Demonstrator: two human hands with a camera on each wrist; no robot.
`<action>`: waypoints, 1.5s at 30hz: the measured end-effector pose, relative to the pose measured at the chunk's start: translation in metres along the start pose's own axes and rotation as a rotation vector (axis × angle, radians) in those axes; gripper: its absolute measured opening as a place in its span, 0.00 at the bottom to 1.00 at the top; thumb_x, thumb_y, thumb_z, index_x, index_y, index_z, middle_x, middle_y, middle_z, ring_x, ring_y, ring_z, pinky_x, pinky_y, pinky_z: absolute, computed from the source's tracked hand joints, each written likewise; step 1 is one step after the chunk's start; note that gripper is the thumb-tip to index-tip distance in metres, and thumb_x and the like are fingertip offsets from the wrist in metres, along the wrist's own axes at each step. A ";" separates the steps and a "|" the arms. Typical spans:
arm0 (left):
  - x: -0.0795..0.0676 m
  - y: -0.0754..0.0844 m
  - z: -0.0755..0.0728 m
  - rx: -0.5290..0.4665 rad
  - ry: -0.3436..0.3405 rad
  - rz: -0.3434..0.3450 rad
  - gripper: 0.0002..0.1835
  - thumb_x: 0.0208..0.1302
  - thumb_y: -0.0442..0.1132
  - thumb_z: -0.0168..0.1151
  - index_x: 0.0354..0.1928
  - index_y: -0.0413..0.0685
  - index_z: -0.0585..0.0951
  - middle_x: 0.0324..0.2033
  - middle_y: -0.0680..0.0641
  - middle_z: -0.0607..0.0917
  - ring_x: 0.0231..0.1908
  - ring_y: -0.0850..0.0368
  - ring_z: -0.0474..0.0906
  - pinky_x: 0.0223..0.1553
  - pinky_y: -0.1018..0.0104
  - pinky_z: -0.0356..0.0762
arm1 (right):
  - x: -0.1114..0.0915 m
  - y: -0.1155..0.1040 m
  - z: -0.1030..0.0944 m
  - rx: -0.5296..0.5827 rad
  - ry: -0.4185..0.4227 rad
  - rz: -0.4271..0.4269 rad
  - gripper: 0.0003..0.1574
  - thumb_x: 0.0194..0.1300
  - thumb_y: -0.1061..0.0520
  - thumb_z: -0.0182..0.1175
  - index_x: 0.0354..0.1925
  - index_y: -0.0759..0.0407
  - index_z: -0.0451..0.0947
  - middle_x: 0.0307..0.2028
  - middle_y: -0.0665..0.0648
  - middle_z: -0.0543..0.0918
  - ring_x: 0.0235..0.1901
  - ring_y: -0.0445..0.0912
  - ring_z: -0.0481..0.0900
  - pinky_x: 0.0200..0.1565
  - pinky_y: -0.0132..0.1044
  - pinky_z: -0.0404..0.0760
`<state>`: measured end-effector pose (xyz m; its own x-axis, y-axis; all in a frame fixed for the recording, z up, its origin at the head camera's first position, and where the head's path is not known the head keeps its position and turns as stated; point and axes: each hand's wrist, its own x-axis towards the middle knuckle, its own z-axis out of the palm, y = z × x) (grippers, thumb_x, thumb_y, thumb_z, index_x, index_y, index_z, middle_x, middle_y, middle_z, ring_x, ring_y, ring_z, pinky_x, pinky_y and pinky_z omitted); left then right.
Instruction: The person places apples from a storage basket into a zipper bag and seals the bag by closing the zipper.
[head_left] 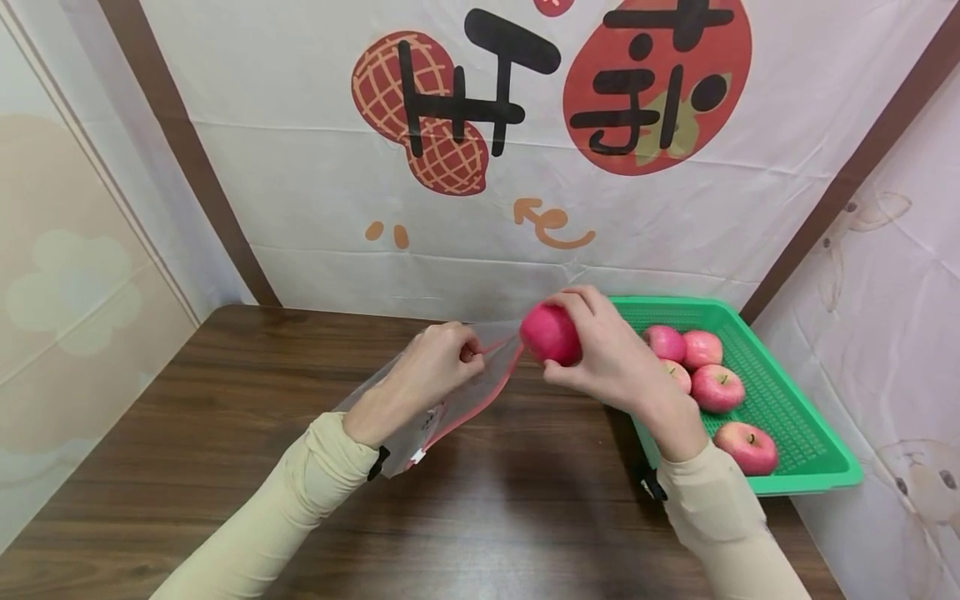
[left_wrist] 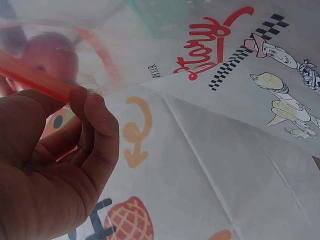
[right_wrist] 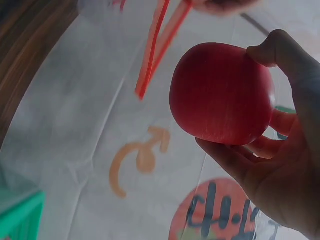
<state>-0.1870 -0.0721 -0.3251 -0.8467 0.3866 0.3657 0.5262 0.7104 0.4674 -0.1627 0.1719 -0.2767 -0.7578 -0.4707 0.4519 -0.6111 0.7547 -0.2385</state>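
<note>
**Dark wood table [head_left: 187, 417], red apple [head_left: 549, 335] lifted just beside a clear bag [head_left: 480, 379]**

White cloth [head_left: 315, 192] hangs behind the table, printed with a red peanut [head_left: 442, 158] and bold black characters. From where I stand, a person in cream sleeves [head_left: 292, 483] has both hands up above the wood. Their left hand [head_left: 427, 367] pinches the bag by its pinkish-red zip edge [left_wrist: 37, 81], thumb against finger. Further down that edge sits a small white slider [head_left: 417, 457], and the bag's plastic carries red "Story" lettering [left_wrist: 202, 47] and cartoon figures.

Their right hand [head_left: 618, 362] grips the apple, thumb on one side and fingers on the other, right by the bag's parted edges. Whether fruit and plastic touch, I can't tell.

Over on the person's right stands a green basket [head_left: 813, 417] with more apples [head_left: 717, 388]; I count five showing, four of them clustered and one nearer the person.
</note>
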 end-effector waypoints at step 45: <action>0.013 0.022 -0.024 -0.118 0.092 0.013 0.05 0.56 0.33 0.59 0.27 0.46 0.83 0.19 0.53 0.79 0.19 0.62 0.70 0.21 0.72 0.68 | 0.013 -0.032 0.062 0.064 0.011 0.025 0.34 0.51 0.51 0.72 0.54 0.57 0.71 0.49 0.56 0.73 0.42 0.45 0.75 0.39 0.35 0.83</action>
<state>-0.1848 -0.0652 -0.2906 -0.8317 0.3358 0.4421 0.5473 0.6292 0.5518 -0.1672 0.1131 -0.3163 -0.7709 -0.4464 0.4544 -0.6053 0.7357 -0.3040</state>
